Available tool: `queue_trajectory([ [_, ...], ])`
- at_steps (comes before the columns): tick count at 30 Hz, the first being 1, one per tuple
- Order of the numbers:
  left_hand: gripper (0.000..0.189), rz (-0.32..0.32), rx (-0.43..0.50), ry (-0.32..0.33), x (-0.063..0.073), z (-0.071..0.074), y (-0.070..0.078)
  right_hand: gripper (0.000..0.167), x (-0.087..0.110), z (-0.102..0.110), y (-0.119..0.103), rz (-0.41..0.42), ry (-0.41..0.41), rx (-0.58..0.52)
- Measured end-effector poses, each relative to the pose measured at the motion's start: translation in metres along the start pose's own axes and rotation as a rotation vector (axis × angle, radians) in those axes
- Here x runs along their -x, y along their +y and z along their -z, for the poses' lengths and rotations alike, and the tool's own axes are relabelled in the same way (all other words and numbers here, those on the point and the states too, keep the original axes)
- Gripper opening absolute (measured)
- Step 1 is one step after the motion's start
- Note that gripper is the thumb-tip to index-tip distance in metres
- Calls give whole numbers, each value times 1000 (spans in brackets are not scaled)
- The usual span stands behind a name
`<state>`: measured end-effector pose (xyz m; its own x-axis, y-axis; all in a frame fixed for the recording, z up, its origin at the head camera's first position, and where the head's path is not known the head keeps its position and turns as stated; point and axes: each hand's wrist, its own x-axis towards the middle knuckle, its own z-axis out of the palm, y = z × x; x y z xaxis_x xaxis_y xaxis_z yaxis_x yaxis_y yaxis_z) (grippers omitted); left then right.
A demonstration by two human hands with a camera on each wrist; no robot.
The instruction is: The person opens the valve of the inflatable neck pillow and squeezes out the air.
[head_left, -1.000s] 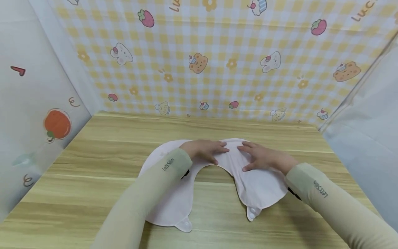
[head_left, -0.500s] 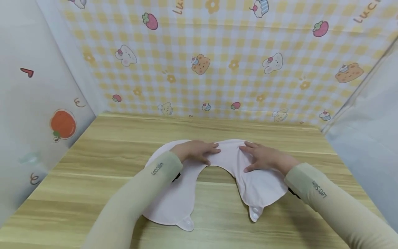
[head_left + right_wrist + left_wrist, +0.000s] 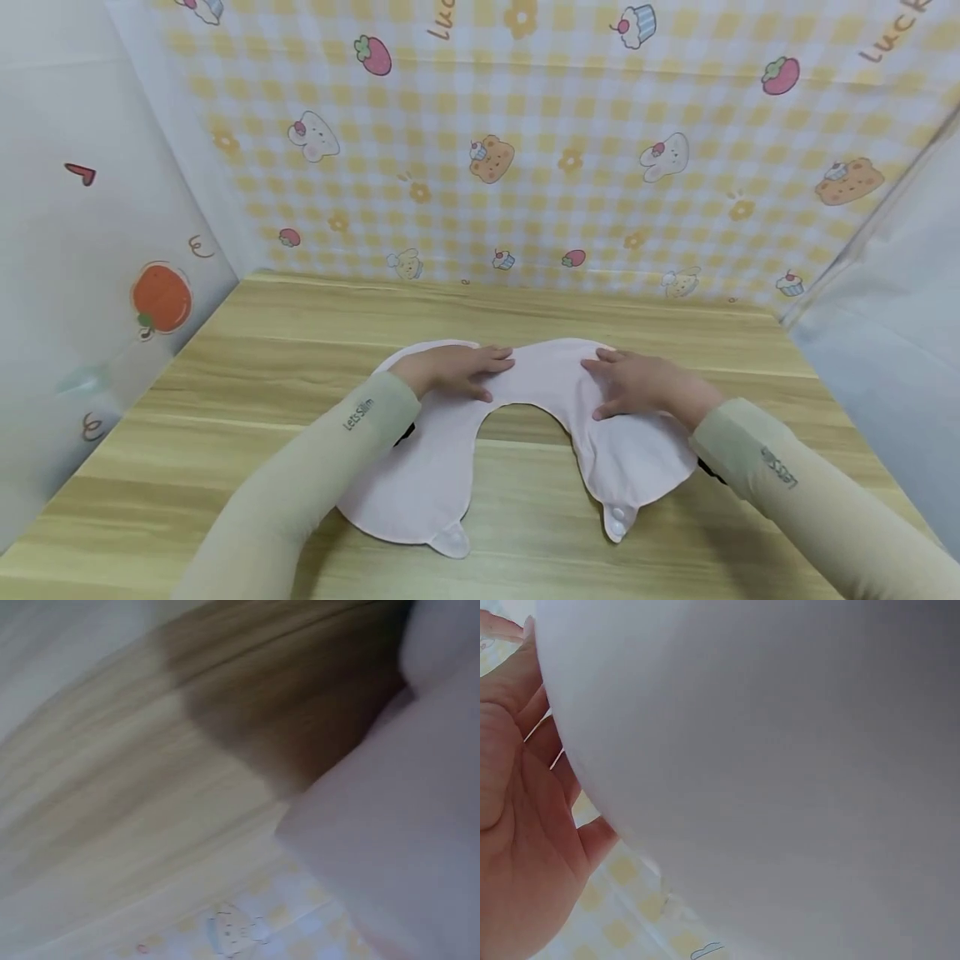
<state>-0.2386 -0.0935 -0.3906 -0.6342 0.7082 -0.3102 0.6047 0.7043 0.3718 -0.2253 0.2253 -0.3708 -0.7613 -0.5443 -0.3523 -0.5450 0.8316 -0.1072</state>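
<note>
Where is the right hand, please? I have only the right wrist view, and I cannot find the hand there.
Observer: In the head view, the right hand rests on the pink cloth.
Operator: Thank you. And the left hand?
Observer: The left hand rests on the same cloth, at the other side of its arch.
Operator: Does the cloth have something at its ends?
Observer: Yes, a small tab sticks out at each near end.

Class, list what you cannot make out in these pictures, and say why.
Head view: the cloth under the left hand and right hand, covered by them.
Head view: the near end of the left sleeve, cut off by the bottom edge.
Left wrist view: several fingers, their ends behind a pale surface.
Right wrist view: details of the printed figure, blurred.
</note>
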Motion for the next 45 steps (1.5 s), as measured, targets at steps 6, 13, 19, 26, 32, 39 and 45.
queue_trajectory([
  [6, 71, 22, 28, -8, -2, -2, 1, 57, 5, 9, -23, 120, 55, 170],
  [13, 73, 54, 53, -13, -2, 0, 2, 42, 1, 16, -45, 197, 96, 265],
  [19, 73, 56, 58, -11, -6, 0, 5, 22, -12, 18, -45, 220, 111, 221],
  [26, 74, 48, 71, 8, -11, -1, 3, 29, -25, 17, -48, 187, 97, 210],
  [32, 74, 37, 76, 6, -10, -1, 3, 38, -37, 15, -49, 131, 56, 154],
  [39, 74, 40, 70, -6, -6, 4, 4, 37, -47, 15, -51, 122, 75, 98],
  [45, 73, 36, 75, -17, -5, 6, 5, 37, -52, 18, -55, 125, 71, 89],
])
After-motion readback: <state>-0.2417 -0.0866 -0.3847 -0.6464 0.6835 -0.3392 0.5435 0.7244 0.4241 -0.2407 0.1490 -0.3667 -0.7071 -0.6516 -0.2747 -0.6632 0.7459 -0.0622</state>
